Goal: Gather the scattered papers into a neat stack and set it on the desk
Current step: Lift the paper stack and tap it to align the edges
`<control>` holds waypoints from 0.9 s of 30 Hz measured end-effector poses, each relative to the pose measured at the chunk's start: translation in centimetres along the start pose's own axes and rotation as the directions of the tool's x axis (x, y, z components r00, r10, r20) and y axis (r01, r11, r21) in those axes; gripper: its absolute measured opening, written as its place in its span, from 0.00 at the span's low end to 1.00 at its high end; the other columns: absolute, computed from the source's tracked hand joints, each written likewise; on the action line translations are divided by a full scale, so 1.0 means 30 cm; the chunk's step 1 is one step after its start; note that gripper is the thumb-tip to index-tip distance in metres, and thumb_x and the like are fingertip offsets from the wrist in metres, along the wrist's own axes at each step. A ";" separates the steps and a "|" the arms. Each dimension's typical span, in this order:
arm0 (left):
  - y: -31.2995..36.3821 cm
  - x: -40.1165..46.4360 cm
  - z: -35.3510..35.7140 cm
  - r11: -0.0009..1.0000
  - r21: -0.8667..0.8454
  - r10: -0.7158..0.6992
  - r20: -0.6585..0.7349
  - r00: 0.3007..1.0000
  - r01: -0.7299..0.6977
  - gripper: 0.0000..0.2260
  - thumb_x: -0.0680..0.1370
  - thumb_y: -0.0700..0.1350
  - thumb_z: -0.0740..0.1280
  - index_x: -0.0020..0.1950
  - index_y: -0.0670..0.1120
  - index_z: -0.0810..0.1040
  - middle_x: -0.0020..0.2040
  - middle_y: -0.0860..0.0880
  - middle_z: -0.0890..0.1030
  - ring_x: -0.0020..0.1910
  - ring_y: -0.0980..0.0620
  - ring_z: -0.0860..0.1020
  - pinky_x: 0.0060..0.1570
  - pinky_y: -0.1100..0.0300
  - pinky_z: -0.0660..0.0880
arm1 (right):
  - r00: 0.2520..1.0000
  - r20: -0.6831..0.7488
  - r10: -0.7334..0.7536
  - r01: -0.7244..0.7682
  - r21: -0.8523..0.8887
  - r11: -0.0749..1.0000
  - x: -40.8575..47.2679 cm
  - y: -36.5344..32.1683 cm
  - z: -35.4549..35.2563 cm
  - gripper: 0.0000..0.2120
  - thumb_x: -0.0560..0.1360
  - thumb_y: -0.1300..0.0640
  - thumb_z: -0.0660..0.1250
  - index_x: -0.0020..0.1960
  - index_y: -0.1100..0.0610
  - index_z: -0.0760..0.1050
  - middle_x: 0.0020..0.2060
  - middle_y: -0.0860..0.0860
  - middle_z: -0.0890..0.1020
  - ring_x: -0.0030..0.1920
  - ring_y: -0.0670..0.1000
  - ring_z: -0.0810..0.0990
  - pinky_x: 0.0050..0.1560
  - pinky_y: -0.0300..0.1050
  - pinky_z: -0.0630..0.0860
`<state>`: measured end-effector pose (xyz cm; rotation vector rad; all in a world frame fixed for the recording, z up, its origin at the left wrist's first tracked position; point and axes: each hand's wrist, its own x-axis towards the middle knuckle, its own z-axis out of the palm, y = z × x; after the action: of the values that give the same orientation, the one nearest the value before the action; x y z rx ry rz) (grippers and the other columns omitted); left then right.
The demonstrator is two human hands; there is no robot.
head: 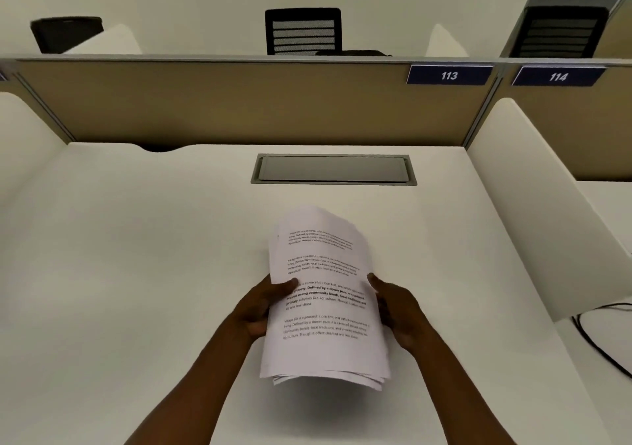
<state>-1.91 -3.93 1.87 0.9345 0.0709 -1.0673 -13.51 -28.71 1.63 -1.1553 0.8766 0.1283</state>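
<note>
A stack of white printed papers is held above the white desk, near the middle, tilted with its far end curling down. My left hand grips its left edge, thumb on top of the page. My right hand grips the right edge. The sheets' near ends are slightly fanned and uneven. A shadow lies on the desk under the stack. No loose sheets show elsewhere on the desk.
A grey cable hatch is set in the desk behind the papers. A tan partition labelled 113 closes the back; white side dividers flank the desk. Black cables run at the right. Black chairs stand beyond.
</note>
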 end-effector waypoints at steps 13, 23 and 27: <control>0.205 -0.275 -0.039 0.712 0.581 0.592 -0.193 0.783 -0.395 0.25 0.73 0.40 0.76 0.69 0.51 0.74 0.63 0.49 0.83 0.60 0.49 0.82 0.52 0.58 0.82 | 0.826 0.330 -0.456 0.502 -0.064 0.863 -0.068 -0.181 0.284 0.18 0.76 0.63 0.70 0.65 0.52 0.75 0.59 0.51 0.83 0.58 0.52 0.83 0.55 0.50 0.82; 0.153 -0.274 -0.025 0.559 0.710 0.794 -0.312 0.521 -0.427 0.34 0.67 0.44 0.75 0.71 0.53 0.68 0.62 0.57 0.80 0.60 0.56 0.79 0.55 0.61 0.81 | 0.719 0.285 -0.633 0.667 -0.030 0.744 -0.086 -0.121 0.384 0.23 0.74 0.62 0.73 0.68 0.52 0.73 0.59 0.49 0.82 0.60 0.54 0.81 0.58 0.56 0.80; 0.083 -0.245 -0.030 0.604 0.705 0.764 -0.379 0.523 -0.372 0.29 0.68 0.44 0.74 0.68 0.51 0.71 0.58 0.53 0.81 0.59 0.50 0.80 0.55 0.49 0.82 | 0.770 0.199 -0.606 0.628 -0.067 0.776 -0.062 -0.038 0.410 0.19 0.77 0.63 0.70 0.67 0.52 0.75 0.56 0.46 0.83 0.56 0.49 0.82 0.57 0.56 0.81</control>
<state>-3.48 2.31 6.30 1.6945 0.0101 -0.0093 -7.60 -18.32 5.20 -1.4834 0.3017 -0.2660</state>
